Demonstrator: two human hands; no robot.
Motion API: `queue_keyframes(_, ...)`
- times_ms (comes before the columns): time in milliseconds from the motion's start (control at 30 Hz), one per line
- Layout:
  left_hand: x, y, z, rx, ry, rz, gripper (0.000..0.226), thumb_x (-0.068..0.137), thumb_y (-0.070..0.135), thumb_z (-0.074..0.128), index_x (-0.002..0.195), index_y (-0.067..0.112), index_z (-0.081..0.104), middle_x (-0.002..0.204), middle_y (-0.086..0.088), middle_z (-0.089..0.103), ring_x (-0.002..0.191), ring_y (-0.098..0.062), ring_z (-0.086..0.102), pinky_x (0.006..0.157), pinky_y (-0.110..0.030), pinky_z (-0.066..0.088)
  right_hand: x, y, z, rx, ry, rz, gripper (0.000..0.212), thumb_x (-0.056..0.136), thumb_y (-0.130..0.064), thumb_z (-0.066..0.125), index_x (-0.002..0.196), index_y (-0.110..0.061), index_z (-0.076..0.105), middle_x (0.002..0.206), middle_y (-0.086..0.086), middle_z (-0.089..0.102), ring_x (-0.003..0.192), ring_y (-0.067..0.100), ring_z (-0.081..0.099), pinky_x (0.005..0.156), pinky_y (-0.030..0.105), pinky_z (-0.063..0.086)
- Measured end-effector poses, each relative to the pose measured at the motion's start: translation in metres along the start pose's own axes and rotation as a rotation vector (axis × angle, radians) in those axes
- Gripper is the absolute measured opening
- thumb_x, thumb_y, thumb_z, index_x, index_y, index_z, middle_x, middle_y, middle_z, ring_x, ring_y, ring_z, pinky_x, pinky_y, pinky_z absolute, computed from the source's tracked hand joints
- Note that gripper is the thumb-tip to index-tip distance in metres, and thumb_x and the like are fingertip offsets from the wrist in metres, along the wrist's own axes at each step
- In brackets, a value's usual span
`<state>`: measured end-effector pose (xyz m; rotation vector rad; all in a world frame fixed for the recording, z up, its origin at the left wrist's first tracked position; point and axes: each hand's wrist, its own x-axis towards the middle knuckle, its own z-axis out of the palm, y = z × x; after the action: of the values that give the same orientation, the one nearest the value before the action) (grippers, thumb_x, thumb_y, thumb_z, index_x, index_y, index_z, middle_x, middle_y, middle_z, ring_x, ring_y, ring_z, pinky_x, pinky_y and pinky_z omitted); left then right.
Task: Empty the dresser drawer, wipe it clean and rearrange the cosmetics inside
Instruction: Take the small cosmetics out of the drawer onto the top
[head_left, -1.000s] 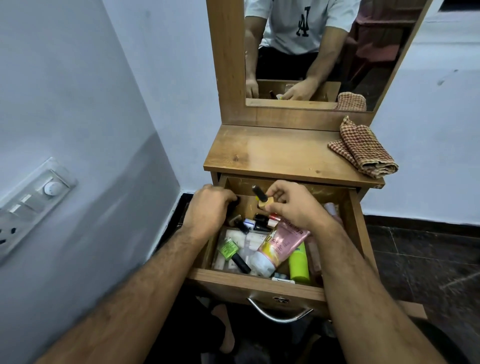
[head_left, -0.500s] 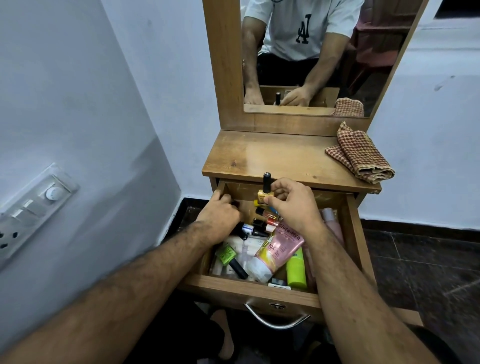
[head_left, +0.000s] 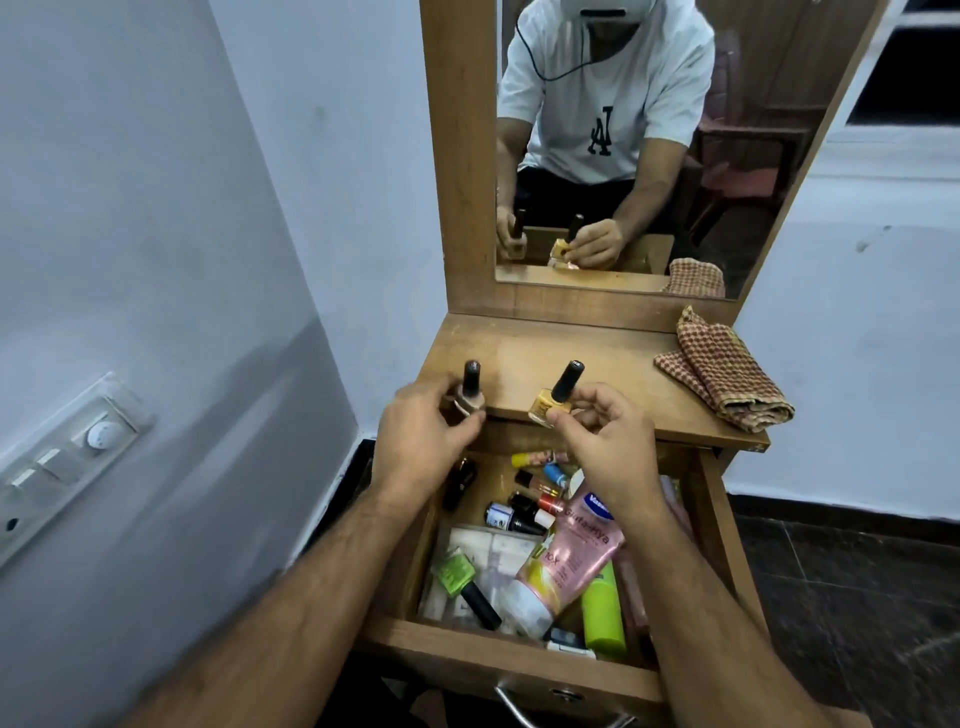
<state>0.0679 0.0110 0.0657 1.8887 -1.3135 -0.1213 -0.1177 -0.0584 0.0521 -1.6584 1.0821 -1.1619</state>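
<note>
**Two polish bottles at the dresser top's front edge**

I see both hands raised above the open drawer (head_left: 717, 525), each holding a small nail polish bottle at the front edge of the dresser top (head_left: 545, 358). My left hand (head_left: 421, 441) curls its fingers round a beige bottle (head_left: 467, 400) with a dark cap, near the top's front left corner; the bottle stands about upright, and I cannot tell whether its base touches the wood. My right hand (head_left: 602, 447) pinches a yellow bottle (head_left: 545, 408) by its body between thumb and fingertips; it tilts, black cap leaning to the right, just over the front edge. The two hands are apart, with the bottles between them.

Below, the drawer is still full: a pink tube (head_left: 571, 561) lies diagonally across the middle, a lime green bottle (head_left: 602, 613) beside it at the front edge, a green-labelled bottle (head_left: 462, 582) towards the front left, and several small bottles (head_left: 524, 512) clustered near the back.

A checked cloth (head_left: 727, 379) lies folded at the top's right edge. The mirror (head_left: 649, 156) behind reflects both hands and bottles.
</note>
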Motion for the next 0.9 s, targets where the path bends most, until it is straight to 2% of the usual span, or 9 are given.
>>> queue_keyframes(67, 0.026, 0.004, 0.002, 0.036, 0.04, -0.036, 0.036, 0.077, 0.036, 0.079, 0.11, 0.021, 0.073, 0.096, 0.001, 0.074, 0.092, -0.019, 0.066, 0.085, -0.038, 0.053, 0.012, -0.004, 0.003, -0.051, 0.028, -0.032, 0.021, 0.085, -0.014, 0.076, 0.1, -0.027, 0.07, 0.085, -0.007, 0.072, 0.078, 0.008, 0.067, 0.068, 0.033, 0.06)
queue_keyframes(167, 0.064, 0.005, 0.007, 0.117, 0.026, -0.088, 0.042, 0.079, 0.044, 0.076, 0.116, 0.025, 0.07, 0.103, 0.002, 0.074, 0.099, -0.021, 0.066, 0.092, -0.043, 0.051, 0.041, -0.015, 0.008, -0.156, 0.028, -0.049, 0.026, 0.088, -0.017, 0.073, 0.112, -0.022, 0.069, 0.093, -0.009, 0.07, 0.081, 0.004, 0.064, 0.068, 0.022, 0.053)
queue_keyframes(267, 0.088, 0.001, 0.015, 0.104, -0.019, -0.143, 0.048, 0.081, 0.045, 0.076, 0.123, 0.024, 0.067, 0.112, 0.002, 0.073, 0.107, -0.021, 0.064, 0.098, -0.043, 0.049, 0.072, -0.02, 0.015, -0.264, -0.01, -0.029, 0.022, 0.09, -0.02, 0.071, 0.111, -0.024, 0.068, 0.099, -0.01, 0.068, 0.089, 0.004, 0.063, 0.077, 0.025, 0.054)
queue_keyframes(333, 0.099, -0.003, 0.023, 0.123, -0.035, -0.156, 0.051, 0.082, 0.046, 0.075, 0.126, 0.022, 0.065, 0.116, 0.001, 0.072, 0.11, -0.02, 0.063, 0.1, -0.042, 0.048, 0.09, -0.018, 0.02, -0.308, -0.013, -0.015, 0.019, 0.089, -0.02, 0.072, 0.107, -0.026, 0.068, 0.097, -0.011, 0.067, 0.088, 0.004, 0.061, 0.078, 0.024, 0.052)
queue_keyframes(467, 0.124, -0.009, 0.032, 0.151, -0.019, -0.183, 0.049, 0.083, 0.046, 0.074, 0.124, 0.021, 0.066, 0.117, 0.0, 0.071, 0.11, -0.022, 0.063, 0.096, -0.04, 0.05, 0.12, -0.011, 0.036, -0.402, -0.032, -0.022, 0.016, 0.086, -0.02, 0.074, 0.1, -0.026, 0.069, 0.093, -0.01, 0.067, 0.09, 0.009, 0.062, 0.081, 0.026, 0.051)
queue_keyframes(633, 0.134, -0.012, 0.044, 0.079, 0.046, -0.198, 0.05, 0.083, 0.042, 0.076, 0.126, 0.019, 0.066, 0.117, -0.003, 0.07, 0.104, -0.02, 0.065, 0.087, -0.034, 0.055, 0.144, -0.01, 0.063, -0.52, -0.055, -0.061, 0.024, 0.087, -0.021, 0.074, 0.111, -0.019, 0.072, 0.104, -0.003, 0.071, 0.091, 0.01, 0.059, 0.082, 0.025, 0.047)
queue_keyframes(733, 0.132, -0.013, 0.047, 0.028, 0.092, -0.187, 0.05, 0.083, 0.038, 0.078, 0.127, 0.018, 0.066, 0.115, -0.001, 0.071, 0.104, -0.018, 0.064, 0.083, -0.027, 0.049, 0.147, -0.009, 0.075, -0.519, -0.033, -0.069, 0.027, 0.088, -0.022, 0.073, 0.115, -0.018, 0.072, 0.103, -0.003, 0.071, 0.089, 0.009, 0.058, 0.079, 0.023, 0.045)
queue_keyframes(800, 0.131, -0.016, 0.045, -0.036, 0.096, -0.215, 0.053, 0.082, 0.037, 0.079, 0.129, 0.017, 0.064, 0.115, 0.0, 0.071, 0.105, -0.016, 0.064, 0.081, -0.022, 0.044, 0.144, -0.007, 0.079, -0.506, -0.005, -0.063, 0.029, 0.089, -0.022, 0.072, 0.118, -0.02, 0.07, 0.106, -0.004, 0.07, 0.093, 0.009, 0.06, 0.085, 0.025, 0.049)
queue_keyframes(900, 0.132, -0.018, 0.044, -0.095, 0.052, -0.238, 0.052, 0.081, 0.034, 0.079, 0.128, 0.018, 0.065, 0.115, 0.003, 0.072, 0.104, -0.013, 0.064, 0.083, -0.02, 0.045, 0.141, -0.007, 0.08, -0.507, 0.014, -0.047, 0.031, 0.089, -0.022, 0.072, 0.12, -0.021, 0.069, 0.11, -0.004, 0.07, 0.1, 0.011, 0.062, 0.094, 0.032, 0.053)
